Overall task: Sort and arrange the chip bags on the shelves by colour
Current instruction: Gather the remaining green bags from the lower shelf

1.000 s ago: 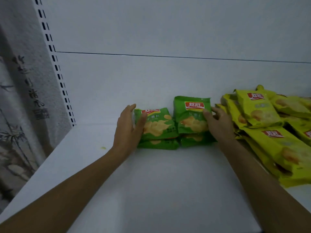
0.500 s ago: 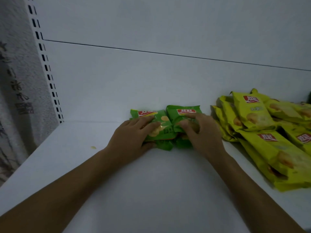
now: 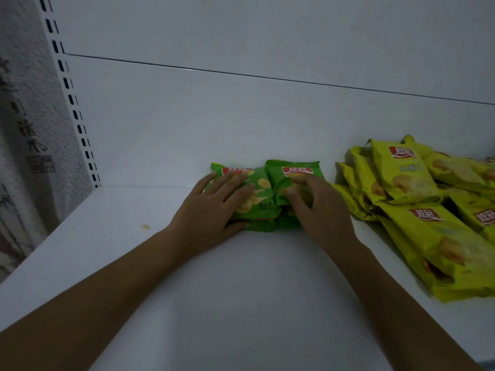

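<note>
I note two green chip bags side by side and touching near the back of the white shelf (image 3: 241,303), close to the back panel.

The left green bag (image 3: 258,194) lies face up. The right green bag (image 3: 292,170) overlaps its right edge. More green packaging (image 3: 263,225) shows under the front edges of both, so each lies on another bag.

Left hand (image 3: 211,210): laid flat on the left green bag, fingers straight and slightly spread, thumb along the front edge of the stack. It presses and does not grasp.

Right hand (image 3: 318,210): on the right green bag, fingers bent, tips on the bag's face. I cannot tell whether it pinches the foil or only presses.

The yellow bags (image 3: 401,178) lie in a loose overlapping pile on the same shelf to the right, near the green bags; any contact is hidden by the right hand.

A small yellow crumb (image 3: 145,227) lies on the shelf, left of the left hand. A slotted upright (image 3: 72,103) stands at the shelf's left rear corner.
</note>
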